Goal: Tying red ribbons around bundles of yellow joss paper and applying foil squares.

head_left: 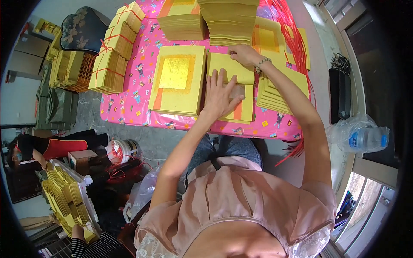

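A yellow paper sheet [221, 65] lies folded over on the pink table in front of me, its far half turned toward me. My left hand [220, 95] presses flat on its near part, fingers spread. At its far right edge is my right hand [246, 55], fingers bent together on the paper, a beaded bracelet on the wrist. Part of a gold square with an orange band shows under the left hand. Left of it stands a thick stack of yellow paper [175, 73] with a shiny gold square on top. Folded yellow papers [282, 92] overlap in a pile on the right.
Red-tied bundles [112, 58] line the table's left edge. Tall yellow stacks [230, 21] stand at the back. Red strands [297, 43] hang over the right side. A water bottle [368, 138] sits at right. Two other people handle yellow papers [64, 198] at lower left.
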`<action>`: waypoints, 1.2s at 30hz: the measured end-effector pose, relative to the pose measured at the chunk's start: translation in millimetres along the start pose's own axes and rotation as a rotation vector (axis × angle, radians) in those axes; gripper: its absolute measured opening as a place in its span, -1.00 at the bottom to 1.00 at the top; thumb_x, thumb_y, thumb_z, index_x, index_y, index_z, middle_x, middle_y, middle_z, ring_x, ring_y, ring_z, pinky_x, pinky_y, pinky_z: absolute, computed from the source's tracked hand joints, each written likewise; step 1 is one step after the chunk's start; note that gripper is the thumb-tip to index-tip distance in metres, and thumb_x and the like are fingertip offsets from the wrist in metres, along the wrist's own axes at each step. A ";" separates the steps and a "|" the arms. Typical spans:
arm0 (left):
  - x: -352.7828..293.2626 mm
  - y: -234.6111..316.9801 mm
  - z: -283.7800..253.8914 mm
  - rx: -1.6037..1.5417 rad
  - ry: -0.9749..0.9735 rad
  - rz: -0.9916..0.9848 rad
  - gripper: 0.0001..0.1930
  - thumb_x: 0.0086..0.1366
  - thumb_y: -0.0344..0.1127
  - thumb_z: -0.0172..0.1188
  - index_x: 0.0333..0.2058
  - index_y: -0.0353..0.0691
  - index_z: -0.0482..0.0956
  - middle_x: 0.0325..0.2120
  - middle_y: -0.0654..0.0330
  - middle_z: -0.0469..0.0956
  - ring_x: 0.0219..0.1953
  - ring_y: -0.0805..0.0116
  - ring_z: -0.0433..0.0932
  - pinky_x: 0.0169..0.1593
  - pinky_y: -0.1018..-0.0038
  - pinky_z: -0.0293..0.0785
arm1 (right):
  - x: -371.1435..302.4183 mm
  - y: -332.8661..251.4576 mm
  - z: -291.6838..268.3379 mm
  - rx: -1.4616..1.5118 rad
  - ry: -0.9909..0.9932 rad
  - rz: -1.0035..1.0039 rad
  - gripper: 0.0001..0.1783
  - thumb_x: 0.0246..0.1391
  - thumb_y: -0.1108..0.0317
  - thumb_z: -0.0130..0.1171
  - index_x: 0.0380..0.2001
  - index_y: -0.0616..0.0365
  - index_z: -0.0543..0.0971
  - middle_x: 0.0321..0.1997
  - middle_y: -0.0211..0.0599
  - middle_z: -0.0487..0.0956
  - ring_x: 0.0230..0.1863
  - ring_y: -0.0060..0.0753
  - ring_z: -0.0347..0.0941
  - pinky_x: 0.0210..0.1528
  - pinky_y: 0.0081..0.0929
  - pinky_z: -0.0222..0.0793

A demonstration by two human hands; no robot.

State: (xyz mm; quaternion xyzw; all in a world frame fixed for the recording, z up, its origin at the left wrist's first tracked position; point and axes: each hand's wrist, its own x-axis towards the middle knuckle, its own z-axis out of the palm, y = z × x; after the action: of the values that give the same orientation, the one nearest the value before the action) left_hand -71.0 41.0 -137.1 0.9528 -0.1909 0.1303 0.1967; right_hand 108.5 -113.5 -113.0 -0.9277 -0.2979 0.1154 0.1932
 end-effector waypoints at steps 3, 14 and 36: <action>-0.7 -1.0 -0.1 -0.013 -0.019 -0.002 -0.26 0.22 0.26 0.11 0.24 -0.10 0.37 0.25 -0.27 0.15 0.32 -0.38 0.01 0.34 -0.20 -0.06 | -0.2 -1.4 0.4 0.006 -0.010 0.020 -0.72 0.15 0.23 0.13 -0.12 0.12 0.55 -0.17 -0.05 0.62 -0.09 0.02 0.52 -0.03 -0.12 0.41; -3.1 -4.1 8.1 0.028 -0.062 0.024 -0.21 0.23 0.30 0.05 0.27 -0.15 0.33 0.33 -0.17 0.10 0.37 -0.42 -0.08 0.35 -0.23 -0.11 | -22.6 -12.1 -4.4 -0.100 0.343 -0.148 -0.70 0.08 0.25 0.16 -0.15 0.16 0.56 -0.23 0.00 0.61 -0.12 0.03 0.54 -0.08 -0.07 0.43; -11.0 -9.8 5.4 -0.103 -0.040 -0.045 -0.09 0.17 0.30 0.16 0.32 -0.24 0.22 0.31 -0.53 -0.11 0.39 -0.46 -0.16 0.40 -0.11 -0.15 | -61.0 -19.2 18.9 -0.241 -0.351 0.034 -0.67 -0.11 0.18 0.38 -0.46 0.25 0.56 -0.40 -0.03 0.60 -0.17 0.06 0.55 -0.12 -0.10 0.43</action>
State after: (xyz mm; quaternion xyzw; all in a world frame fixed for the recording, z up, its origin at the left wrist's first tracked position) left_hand -75.8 50.5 -148.6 0.9480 -0.1796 0.0969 0.2445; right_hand 43.9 -130.2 -115.8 -0.9146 -0.3231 0.2418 0.0242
